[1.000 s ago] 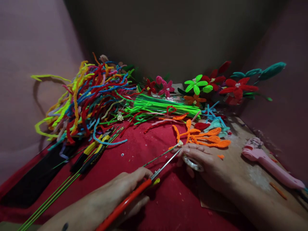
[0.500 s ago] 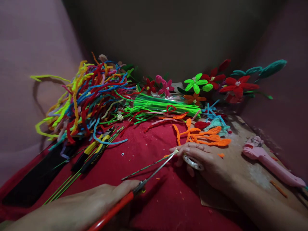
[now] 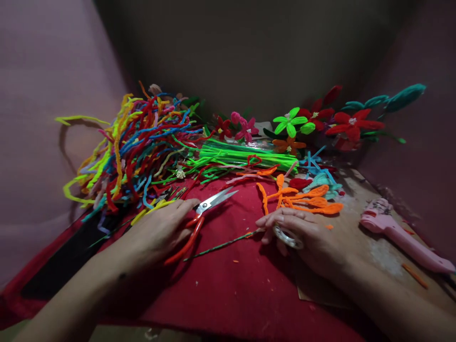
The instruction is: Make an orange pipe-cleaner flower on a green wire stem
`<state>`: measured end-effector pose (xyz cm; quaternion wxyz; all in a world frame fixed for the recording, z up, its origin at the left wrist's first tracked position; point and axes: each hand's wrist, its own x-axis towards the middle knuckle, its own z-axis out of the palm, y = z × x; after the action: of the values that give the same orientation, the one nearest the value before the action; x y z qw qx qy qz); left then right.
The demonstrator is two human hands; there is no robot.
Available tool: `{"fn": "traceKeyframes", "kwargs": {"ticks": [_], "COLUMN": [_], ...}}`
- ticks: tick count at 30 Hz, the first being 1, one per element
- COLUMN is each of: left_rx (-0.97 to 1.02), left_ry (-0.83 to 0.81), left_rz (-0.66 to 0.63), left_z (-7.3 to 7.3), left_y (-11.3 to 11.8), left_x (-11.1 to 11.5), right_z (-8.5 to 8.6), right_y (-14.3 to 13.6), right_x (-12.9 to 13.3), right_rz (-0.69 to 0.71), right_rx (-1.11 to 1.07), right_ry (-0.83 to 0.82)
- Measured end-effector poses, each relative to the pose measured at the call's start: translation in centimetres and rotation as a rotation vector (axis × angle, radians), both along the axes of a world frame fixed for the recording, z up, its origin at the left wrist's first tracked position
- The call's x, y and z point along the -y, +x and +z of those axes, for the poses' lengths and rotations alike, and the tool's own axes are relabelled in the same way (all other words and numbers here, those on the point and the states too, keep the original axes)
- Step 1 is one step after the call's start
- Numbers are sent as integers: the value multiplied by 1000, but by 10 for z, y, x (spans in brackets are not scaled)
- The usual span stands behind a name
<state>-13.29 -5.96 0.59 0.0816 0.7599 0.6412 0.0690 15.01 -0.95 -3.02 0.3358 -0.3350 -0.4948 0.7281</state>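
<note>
My left hand (image 3: 166, 228) is closed on red-handled scissors (image 3: 204, 207), whose blades are slightly apart and point up and right over the red cloth. Between the fingertips of my right hand (image 3: 302, 230) is the end of a thin, green-wrapped stem (image 3: 221, 246), which slants down to the left. A small tape roll (image 3: 288, 237) sits at the fingers of that same hand. Orange pipe-cleaner petals (image 3: 313, 202) lie just beyond my right hand. Yellow-handled pliers (image 3: 153, 209) are partly hidden behind my left hand.
A tangled heap of coloured pipe cleaners (image 3: 131, 147) fills the back left. Green pipe cleaners (image 3: 245, 156) lie at the back middle, with fuzzy flowers (image 3: 352, 122) behind and to the right. A pink glue gun (image 3: 402, 237) rests at the right. A black slab (image 3: 71, 256) lies left.
My left hand has moved up with the scissors, away from the stem's tip, and now covers much of the pliers. The right hand has barely moved.
</note>
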Motion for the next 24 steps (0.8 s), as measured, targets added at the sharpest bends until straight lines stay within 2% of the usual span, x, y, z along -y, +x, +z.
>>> {"fn": "traceKeyframes", "kwargs": {"ticks": [2, 4, 6, 8, 11, 13, 16, 20, 24], "left_rx": [-33, -13, 107, 400, 956, 1158, 1255, 1263, 1361], "left_ry": [-37, -11, 64, 93, -210, -308, -312, -282, -321], "left_rz": [-3, -2, 32, 104, 126, 161, 159, 137, 224], "left_z": [0, -1, 1, 6, 12, 13, 11, 10, 3], "left_y": [4, 9, 22, 42, 79, 99, 115, 122, 131], "left_x": [-12, -11, -5, 0, 1, 1, 1, 6, 13], "right_z": [0, 2, 5, 9, 12, 12, 10, 7, 12], "right_y": [2, 3, 3, 2, 0, 0, 2, 6, 6], "right_x": [0, 1, 3, 7, 15, 21, 26, 31, 39], "right_rz": [21, 48, 66, 71, 57, 44, 20, -20, -22], "right_rx": [-22, -57, -74, -66, -70, -70, -22, 53, 129], "right_ry": [3, 15, 44, 75, 114, 140, 211, 321, 461]}}
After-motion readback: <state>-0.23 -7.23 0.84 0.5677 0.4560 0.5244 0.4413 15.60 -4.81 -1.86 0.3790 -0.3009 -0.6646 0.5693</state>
